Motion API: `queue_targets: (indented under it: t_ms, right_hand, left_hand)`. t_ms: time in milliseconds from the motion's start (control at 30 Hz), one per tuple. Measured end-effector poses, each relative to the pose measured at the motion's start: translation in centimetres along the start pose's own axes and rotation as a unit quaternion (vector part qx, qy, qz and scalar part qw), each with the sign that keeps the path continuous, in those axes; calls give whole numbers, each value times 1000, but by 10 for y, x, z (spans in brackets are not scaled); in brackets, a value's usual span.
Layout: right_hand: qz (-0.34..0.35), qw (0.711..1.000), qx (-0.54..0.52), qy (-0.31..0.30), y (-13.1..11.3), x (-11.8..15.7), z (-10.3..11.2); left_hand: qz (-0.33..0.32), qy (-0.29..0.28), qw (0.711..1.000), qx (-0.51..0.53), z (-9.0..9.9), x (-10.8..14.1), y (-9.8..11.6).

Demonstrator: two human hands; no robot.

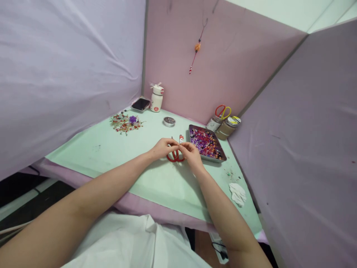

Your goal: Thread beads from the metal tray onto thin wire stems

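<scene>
Meeting at the fingertips just left of the bead tray (214, 160), the left hand (164, 147) and right hand (191, 153) have their fingers narrowed to pinches; whether anything sits between them I cannot tell. Red-handled scissors (173, 160) lie left of the tray too, partly hidden by the hands. Purple, red and orange beads (205, 143) fill the tray, and beaded strands (125, 124) lie well to its left.
</scene>
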State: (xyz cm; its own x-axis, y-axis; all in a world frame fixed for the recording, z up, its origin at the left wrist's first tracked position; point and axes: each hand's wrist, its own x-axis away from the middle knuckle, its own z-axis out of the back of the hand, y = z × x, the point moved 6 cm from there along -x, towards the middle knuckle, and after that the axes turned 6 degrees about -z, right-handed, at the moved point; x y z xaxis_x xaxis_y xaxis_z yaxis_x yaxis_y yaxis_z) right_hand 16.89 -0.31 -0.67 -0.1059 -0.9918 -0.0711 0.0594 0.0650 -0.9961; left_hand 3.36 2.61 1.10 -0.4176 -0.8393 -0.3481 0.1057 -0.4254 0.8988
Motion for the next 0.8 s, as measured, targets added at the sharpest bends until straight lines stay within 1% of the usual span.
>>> queue_targets:
  t_ms: [67, 133, 267, 400, 533, 633, 800]
  right_hand:
    - [-1, 999, -35, -20, 0, -1, 0]
    - [2, 998, -63, -27, -1, -2, 1]
    - [-3, 988, -151, -15, -6, -3, 6]
    - [-35, 970, -240, -11, -11, -3, 10]
    - [-41, 962, -269, 12, -15, -3, 17]
    - [-19, 959, -280, 24, -18, -4, 21]
    - [16, 950, -307, 51, -21, -5, 28]
  left_hand:
    - [7, -13, 1000, 17, -2, 1, 0]
    - [18, -21, 999, 41, -3, 1, -3]
    - [49, -37, 994, 95, -7, 3, -9]
    - [72, -59, 989, 113, -10, 4, -13]
    - [84, -84, 986, 118, -12, 5, -14]
    - [94, -97, 984, 115, -12, 5, -15]
    - [107, -100, 983, 112, -11, 5, -15]
